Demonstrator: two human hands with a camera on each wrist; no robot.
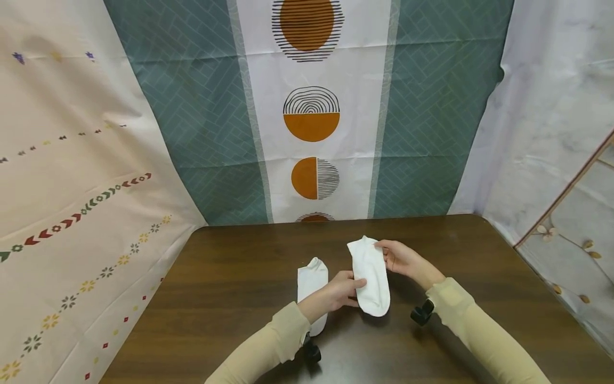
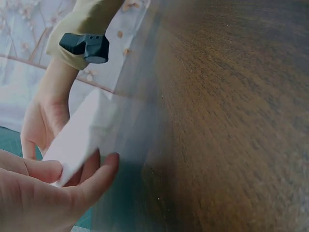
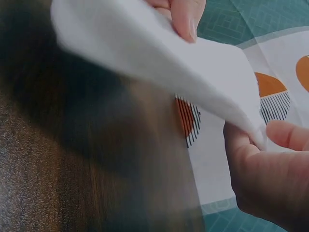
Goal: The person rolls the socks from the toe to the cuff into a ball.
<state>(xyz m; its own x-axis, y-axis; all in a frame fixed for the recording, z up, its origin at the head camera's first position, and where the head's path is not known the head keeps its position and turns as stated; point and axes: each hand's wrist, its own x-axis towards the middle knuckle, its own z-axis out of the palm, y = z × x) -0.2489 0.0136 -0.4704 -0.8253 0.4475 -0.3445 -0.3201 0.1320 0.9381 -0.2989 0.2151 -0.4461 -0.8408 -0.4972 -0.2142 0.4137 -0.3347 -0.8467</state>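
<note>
A white sock (image 1: 370,277) is held up above the table between both hands, its toe toward the person and its cuff away. My left hand (image 1: 341,290) pinches its left edge near the middle, thumb on top. At the cuff's right side, my right hand (image 1: 400,260) pinches the fabric; the right wrist view shows thumb and fingers (image 3: 287,135) on the sock's corner. A second white sock (image 1: 312,278) lies flat on the table to the left, partly covered by the left hand and wrist.
The dark brown wooden table (image 1: 230,277) extends around the socks. A patterned cloth (image 1: 316,74) with orange and black circles hangs behind its far edge. Light printed cloths flank the left and right sides. Each wrist wears a small black camera (image 1: 422,312).
</note>
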